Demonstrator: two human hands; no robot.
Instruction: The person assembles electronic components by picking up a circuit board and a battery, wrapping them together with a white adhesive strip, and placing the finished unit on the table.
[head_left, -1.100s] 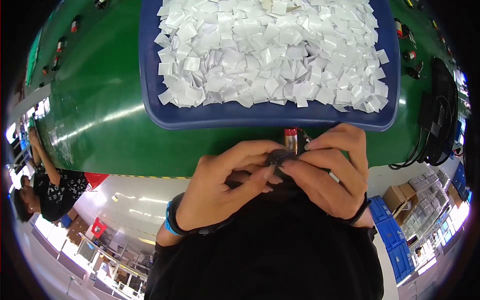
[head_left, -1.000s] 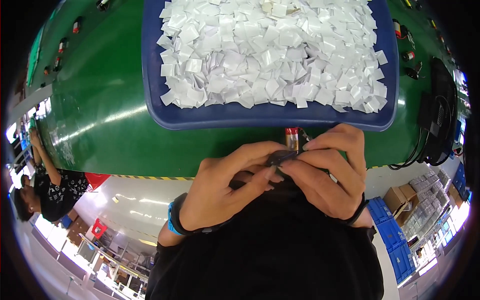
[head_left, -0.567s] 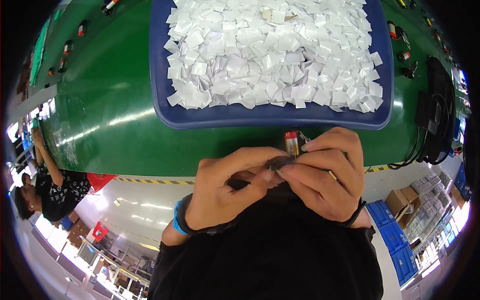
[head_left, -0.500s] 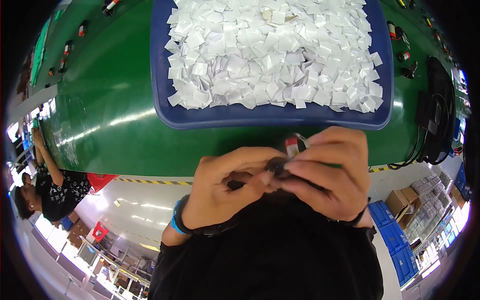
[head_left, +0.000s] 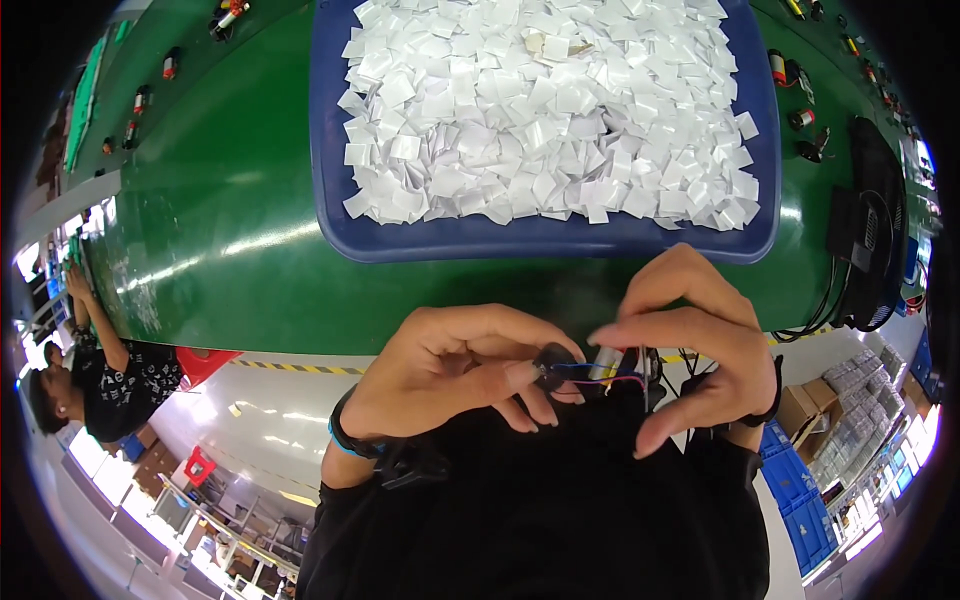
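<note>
My left hand (head_left: 440, 370) pinches a small round black part (head_left: 556, 367) between thumb and fingers, in front of my dark top. Thin blue and pink wires (head_left: 605, 377) run from that part towards the right. Beside it, a small pale cylinder (head_left: 607, 360), like a battery, is partly hidden behind my right fingertips. My right hand (head_left: 700, 350) arches around the wires' far end, its thumb and forefinger spread wide apart. A narrow greyish piece (head_left: 646, 375) shows between them; what supports it is hard to make out.
A blue tray (head_left: 545, 245) heaped with white paper squares (head_left: 540, 130) stands on the green table (head_left: 230, 290). Small red-and-white cylinders with wires (head_left: 803, 118) lie right of it, others (head_left: 170, 63) far left. Black equipment with cables (head_left: 870, 230) is at right. Another person (head_left: 110, 370) sits at left.
My right hand has moved right and opened away from my left hand. The wires between the black part and the small cylinder now show. The cylinder has come down closer to me.
</note>
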